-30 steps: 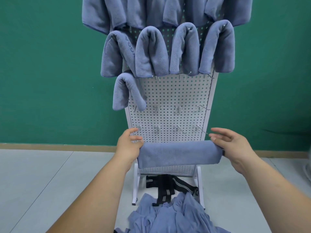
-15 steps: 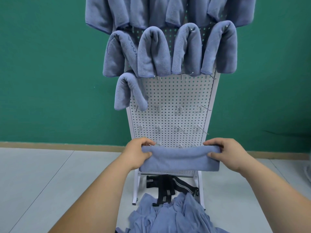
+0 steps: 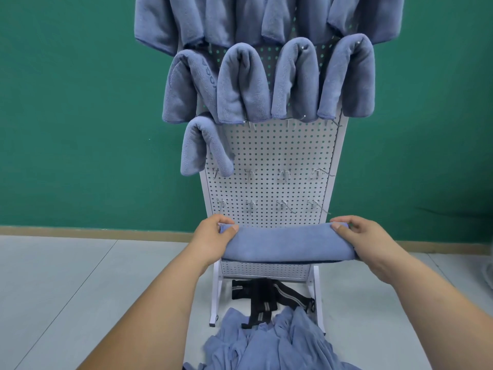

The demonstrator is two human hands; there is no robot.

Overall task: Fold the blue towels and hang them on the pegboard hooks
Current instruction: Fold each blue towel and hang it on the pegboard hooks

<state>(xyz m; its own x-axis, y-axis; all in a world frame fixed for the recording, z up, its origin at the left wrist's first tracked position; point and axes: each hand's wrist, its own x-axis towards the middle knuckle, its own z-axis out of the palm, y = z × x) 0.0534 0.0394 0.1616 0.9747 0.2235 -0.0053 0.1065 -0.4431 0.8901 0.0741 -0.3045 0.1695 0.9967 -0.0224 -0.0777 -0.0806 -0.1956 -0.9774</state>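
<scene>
Gripping the folded blue fleece towel [image 3: 289,243] by its ends with left hand [image 3: 210,243] and right hand [image 3: 366,240], fingers curled over, thumbs pinching. Holding it level before the white perforated pegboard [image 3: 274,153], below its wire hooks [image 3: 250,174].

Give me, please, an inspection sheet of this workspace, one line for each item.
Surface: grey tiled floor.
Job's things: white pegboard stands on the floor; hung towels fill its upper rows; bare hooks lower down; one folded towel held level before the board; towel pile, unfolded, on the floor.
Clutter: black straps at the board's foot.
Hands: left hand and right hand each grip one end of the folded towel.
Cables: nothing seen.
Surroundings: green wall, brown skirting.
</scene>
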